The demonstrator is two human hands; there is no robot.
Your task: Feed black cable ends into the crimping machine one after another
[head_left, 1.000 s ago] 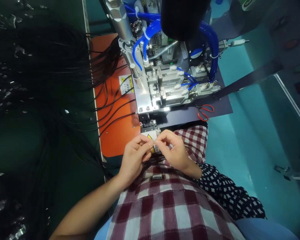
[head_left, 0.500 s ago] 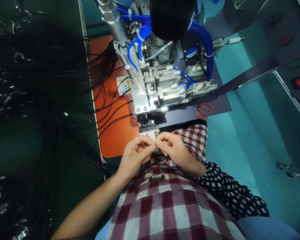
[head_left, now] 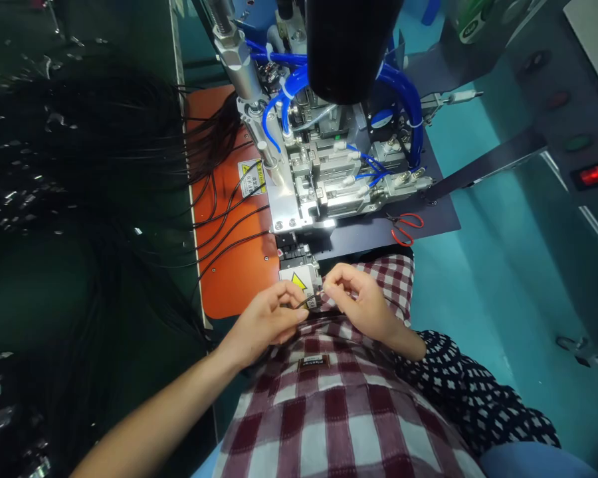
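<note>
my left hand (head_left: 269,320) was pinching a thin black cable (head_left: 307,301) between thumb and finger, its end poking out toward two o'clock, and my right hand (head_left: 323,289) had its thumb and finger drawn together right by the tip, though i couldn't tell whether they gripped it. at twelve o'clock from my hands stood the metal machine (head_left: 303,199), at ten the orange board (head_left: 236,272), at two the red-handled scissors (head_left: 399,221).
</note>
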